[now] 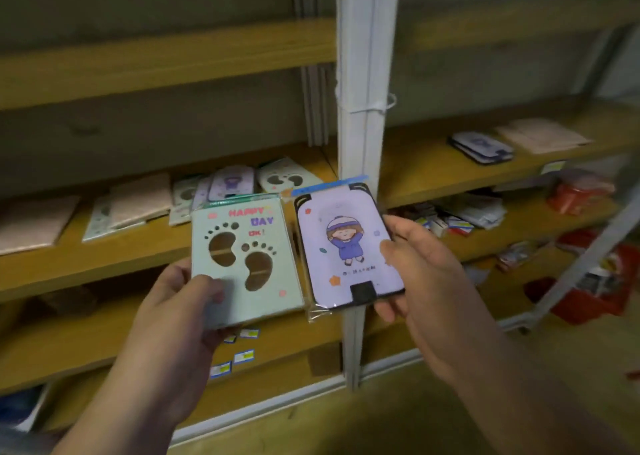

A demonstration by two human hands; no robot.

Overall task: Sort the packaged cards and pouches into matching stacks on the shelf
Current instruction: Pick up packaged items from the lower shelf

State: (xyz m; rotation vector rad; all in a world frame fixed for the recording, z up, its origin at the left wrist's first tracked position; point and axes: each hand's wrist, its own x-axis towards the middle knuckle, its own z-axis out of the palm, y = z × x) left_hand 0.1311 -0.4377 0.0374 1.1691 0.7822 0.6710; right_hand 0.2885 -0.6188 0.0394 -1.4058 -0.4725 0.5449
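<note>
My left hand [176, 302] grips a pale green packaged card [242, 257] with two brown footprints, thumb on its lower left corner. My right hand [419, 267] holds a lilac pouch [346, 246] with a cartoon child, wrapped in clear film, thumb on its right edge. Both are held up in front of the wooden shelf [131, 250]. On that shelf lie a mixed pile of green footprint cards [287, 177], a lilac pouch [232, 182] and pink flat packs [138, 200]. Right of the post, a stack of lilac pouches [481, 146] and a pink pack [543, 135] lie on the shelf.
A white upright post [362, 90] divides the shelving just behind the held pouch. Lower right shelves hold red packets [578, 191] and small boxed goods [450, 219]. Blue price labels [242, 345] sit on the lower shelf edges. Upper shelves are bare wood.
</note>
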